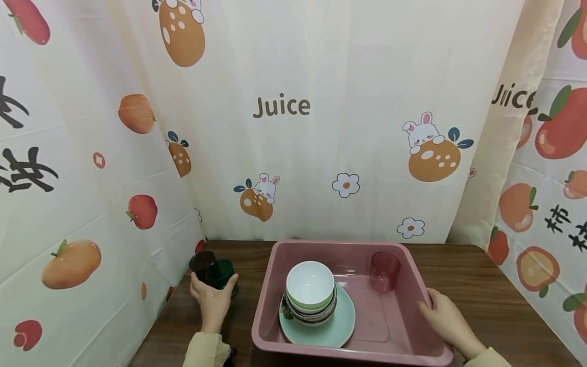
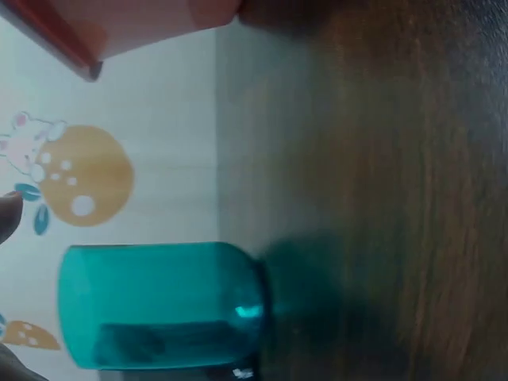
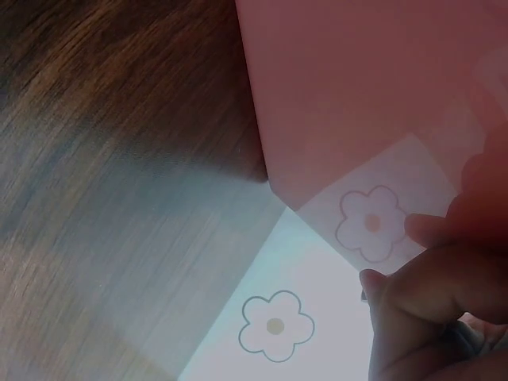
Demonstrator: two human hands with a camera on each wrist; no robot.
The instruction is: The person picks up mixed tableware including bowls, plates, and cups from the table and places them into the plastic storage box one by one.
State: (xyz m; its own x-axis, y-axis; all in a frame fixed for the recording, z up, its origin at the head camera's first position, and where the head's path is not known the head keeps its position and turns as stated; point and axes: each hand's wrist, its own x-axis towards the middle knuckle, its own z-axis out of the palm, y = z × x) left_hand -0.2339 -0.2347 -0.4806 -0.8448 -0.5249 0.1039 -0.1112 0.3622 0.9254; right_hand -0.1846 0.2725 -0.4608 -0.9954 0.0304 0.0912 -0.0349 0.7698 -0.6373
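Note:
A green see-through cup (image 1: 220,274) stands upright on the table at the left, with a dark cup (image 1: 202,262) close beside it. Behind the green cup is my left hand (image 1: 212,302), thumb and fingers spread apart. The left wrist view shows the green cup (image 2: 159,305) standing ahead of the thumb. My right hand (image 1: 446,318) grips the right rim of a pink basin (image 1: 263,311); its fingers curl at the rim in the right wrist view. Inside the basin, a stack of bowls (image 1: 311,288) sits on a pale green plate (image 1: 341,326). A red see-through cup (image 1: 384,272) is at its back right.
The brown wooden table (image 1: 249,255) carries everything and shows on both sides of the basin. A printed curtain (image 1: 312,153) with fruit, rabbits and flowers hangs right behind the table and along both sides.

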